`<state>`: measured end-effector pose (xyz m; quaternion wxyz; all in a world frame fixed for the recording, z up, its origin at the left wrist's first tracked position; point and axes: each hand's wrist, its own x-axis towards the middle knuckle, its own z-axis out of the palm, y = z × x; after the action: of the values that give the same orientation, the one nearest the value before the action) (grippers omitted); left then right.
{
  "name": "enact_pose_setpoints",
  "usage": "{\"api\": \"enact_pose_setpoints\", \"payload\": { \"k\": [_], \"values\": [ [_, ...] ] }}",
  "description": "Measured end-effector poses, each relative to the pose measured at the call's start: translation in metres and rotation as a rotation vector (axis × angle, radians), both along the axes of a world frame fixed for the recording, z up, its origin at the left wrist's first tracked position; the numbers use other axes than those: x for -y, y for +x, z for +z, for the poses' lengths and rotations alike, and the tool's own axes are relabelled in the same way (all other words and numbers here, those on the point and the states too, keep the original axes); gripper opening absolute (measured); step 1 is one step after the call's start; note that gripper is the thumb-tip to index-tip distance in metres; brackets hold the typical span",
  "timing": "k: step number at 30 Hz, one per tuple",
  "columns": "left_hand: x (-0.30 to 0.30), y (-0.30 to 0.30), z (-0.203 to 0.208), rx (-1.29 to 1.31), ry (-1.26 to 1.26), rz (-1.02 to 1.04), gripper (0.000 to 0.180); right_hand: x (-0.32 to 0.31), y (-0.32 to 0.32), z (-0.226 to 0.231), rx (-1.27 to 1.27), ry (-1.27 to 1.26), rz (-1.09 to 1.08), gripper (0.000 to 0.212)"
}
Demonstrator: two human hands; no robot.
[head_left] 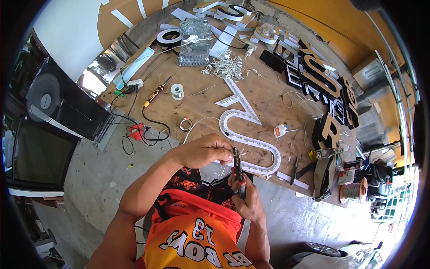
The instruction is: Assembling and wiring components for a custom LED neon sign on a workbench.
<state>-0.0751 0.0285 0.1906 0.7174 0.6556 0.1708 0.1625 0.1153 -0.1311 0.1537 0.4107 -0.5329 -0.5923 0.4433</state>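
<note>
My right hand (247, 200) is wrapped round a pair of pliers (237, 167) with red and black handles, held at the table's near edge. The jaws point away from me and meet the fingertips of my left hand (208, 149). That hand is closed in a pinch, and whatever lies between its fingers is too small to make out. Thin pale wire ends (242, 153) stick out beside the jaws. Just beyond my hands, a white curved sign letter (274, 150) lies on the table, lined with small LED modules. A white angular letter (242, 99) adjoins its far end.
On the brown table (197, 101) are a soldering iron (155, 95), a solder spool (177, 91), a glue bottle (280, 130) and a heap of white LED wiring (226, 65). Black-and-white letters (320, 80) crowd the right. A wire reel (354, 190) hangs near the right edge.
</note>
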Motion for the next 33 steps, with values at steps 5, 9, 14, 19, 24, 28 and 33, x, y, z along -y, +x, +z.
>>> {"api": "enact_pose_setpoints", "payload": {
  "k": [5,9,14,19,24,28,33],
  "values": [
    [0.0,-0.001,-0.001,0.02,-0.036,-0.007,0.028,0.0,0.002,-0.001,0.023,0.033,0.016,0.031],
    [0.0,0.0,0.001,0.015,-0.023,0.001,0.027,0.002,0.004,-0.004,0.02,0.04,0.021,0.03],
    [0.008,-0.001,0.009,-0.122,0.144,0.109,0.02,0.004,0.003,-0.003,0.062,0.026,-0.038,0.029],
    [0.012,0.003,0.02,0.018,0.039,0.238,0.014,0.007,0.006,0.002,0.15,0.013,-0.048,0.027],
    [-0.003,0.011,0.014,0.195,0.73,0.289,0.015,0.007,0.007,0.017,0.352,0.049,-0.052,0.034],
    [-0.004,0.014,0.024,0.091,0.915,0.213,0.013,0.008,0.007,0.015,0.482,0.116,-0.09,0.034],
    [0.002,0.028,0.013,-0.063,0.317,0.212,0.018,0.005,0.013,0.019,0.571,0.203,-0.131,0.036]
  ]
}}
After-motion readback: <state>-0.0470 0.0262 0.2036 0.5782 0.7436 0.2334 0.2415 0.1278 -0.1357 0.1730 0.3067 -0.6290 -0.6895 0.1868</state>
